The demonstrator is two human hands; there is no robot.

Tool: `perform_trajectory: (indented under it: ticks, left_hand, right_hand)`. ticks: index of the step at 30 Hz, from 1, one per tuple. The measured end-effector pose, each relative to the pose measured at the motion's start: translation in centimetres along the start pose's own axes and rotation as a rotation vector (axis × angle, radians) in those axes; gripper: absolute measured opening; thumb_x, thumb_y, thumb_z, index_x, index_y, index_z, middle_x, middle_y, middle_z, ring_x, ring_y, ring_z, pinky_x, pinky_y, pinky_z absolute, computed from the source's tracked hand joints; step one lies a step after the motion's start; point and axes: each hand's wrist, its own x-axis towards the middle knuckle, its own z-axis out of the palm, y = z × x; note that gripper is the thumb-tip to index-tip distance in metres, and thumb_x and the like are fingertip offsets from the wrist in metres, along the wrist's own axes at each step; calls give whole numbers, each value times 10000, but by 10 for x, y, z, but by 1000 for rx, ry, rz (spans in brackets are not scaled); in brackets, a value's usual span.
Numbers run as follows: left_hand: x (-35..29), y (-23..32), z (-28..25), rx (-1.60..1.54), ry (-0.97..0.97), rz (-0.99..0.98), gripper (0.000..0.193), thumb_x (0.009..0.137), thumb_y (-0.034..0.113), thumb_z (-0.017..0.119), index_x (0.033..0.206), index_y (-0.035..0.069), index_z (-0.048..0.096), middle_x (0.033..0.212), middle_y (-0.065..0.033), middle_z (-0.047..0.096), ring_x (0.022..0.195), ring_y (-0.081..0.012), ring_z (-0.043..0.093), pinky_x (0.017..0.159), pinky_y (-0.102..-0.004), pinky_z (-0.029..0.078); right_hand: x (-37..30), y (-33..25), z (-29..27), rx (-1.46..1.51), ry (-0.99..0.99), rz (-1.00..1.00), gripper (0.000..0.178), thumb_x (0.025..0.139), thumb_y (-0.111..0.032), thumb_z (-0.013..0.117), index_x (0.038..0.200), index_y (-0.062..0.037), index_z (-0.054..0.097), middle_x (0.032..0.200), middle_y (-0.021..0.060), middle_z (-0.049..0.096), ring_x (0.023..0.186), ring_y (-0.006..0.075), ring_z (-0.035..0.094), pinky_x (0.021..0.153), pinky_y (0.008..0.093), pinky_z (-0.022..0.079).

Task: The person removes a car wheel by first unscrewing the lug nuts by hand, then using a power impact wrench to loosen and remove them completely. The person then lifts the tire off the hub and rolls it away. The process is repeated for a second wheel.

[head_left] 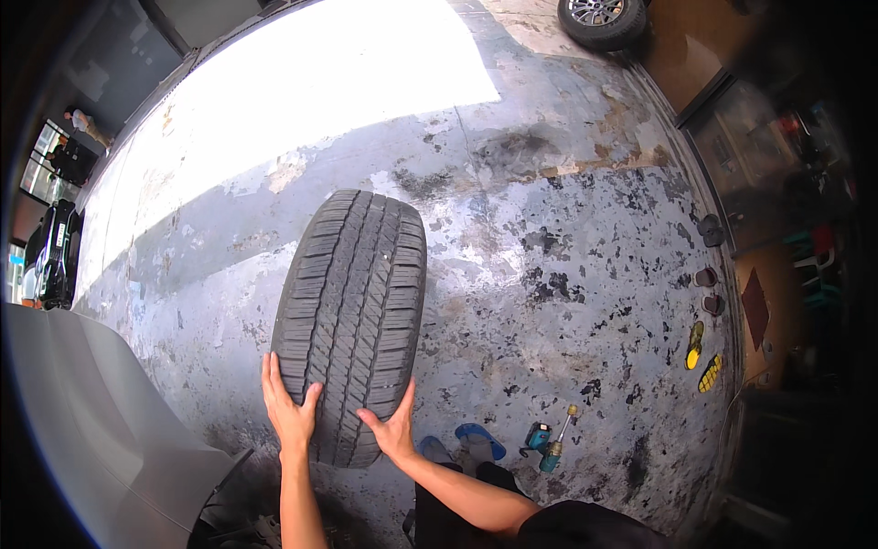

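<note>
A black car tire (355, 293) stands on its tread in front of me, its grooved face turned up toward me. My left hand (291, 414) grips its left edge, fingers along the sidewall and thumb on the tread. On the opposite edge, my right hand (393, 434) holds it the same way, lower down. The tire's sidewalls and whatever is inside it are mostly hidden. To the right of my feet, a teal cordless impact wrench (551, 456) with a long socket lies on the floor.
A silver car body panel (110, 412) fills the lower left. My feet wear blue sandals (483, 441). Yellow-and-black shoes (695, 346) and dark footwear (712, 304) line the right wall. Another wheel (604, 20) lies at the far right; a dark car (57, 252) and a person (84, 123) are far left.
</note>
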Motion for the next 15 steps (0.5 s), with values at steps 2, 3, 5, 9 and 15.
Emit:
perform_trajectory:
  ticks: [2, 3, 5, 9, 15]
  left_hand:
    - [-51, -64, 1, -51, 37, -97, 912, 694, 346, 745, 1393, -1, 273, 1428, -224, 284, 1307, -396, 293, 1080, -449, 245]
    - [-71, -92, 13, -77, 41, -144, 945, 685, 356, 753, 1403, -4, 256, 1436, -223, 268, 1317, -389, 280, 1089, -454, 228]
    - [-77, -117, 32, -34, 19, -130, 971, 722, 520, 678, 1423, 18, 231, 1455, -222, 218, 1335, -390, 241, 1094, -472, 209]
    - [45, -79, 85, -43, 241, -19, 966, 756, 691, 508, 1434, 60, 234, 1460, -214, 193, 1334, -411, 204, 1077, -532, 182]
    - [266, 88, 95, 354, 160, -118, 854, 773, 665, 519, 1435, 179, 284, 1431, -205, 275, 1283, -401, 280, 1038, -543, 205]
  right_hand:
    - [58, -35, 8, 16, 59, 71, 1214, 647, -561, 751, 1405, 67, 41, 1343, 341, 238, 1256, 443, 291, 1041, 469, 273]
    - [91, -52, 6, 28, 113, 105, 1198, 651, -563, 747, 1407, 65, 62, 1342, 338, 245, 1256, 438, 296, 1042, 460, 276]
    - [161, -79, 6, 8, 200, 166, 1156, 666, -597, 715, 1411, 50, 112, 1329, 334, 276, 1241, 443, 324, 1037, 451, 291]
    - [315, -122, -7, 52, 207, 281, 1123, 692, -651, 649, 1412, 46, 142, 1347, 337, 296, 1256, 439, 340, 1038, 451, 310]
    - [366, -153, 20, -55, 204, 55, 1092, 736, -591, 645, 1417, 56, 88, 1382, 329, 251, 1297, 430, 278, 1069, 441, 263]
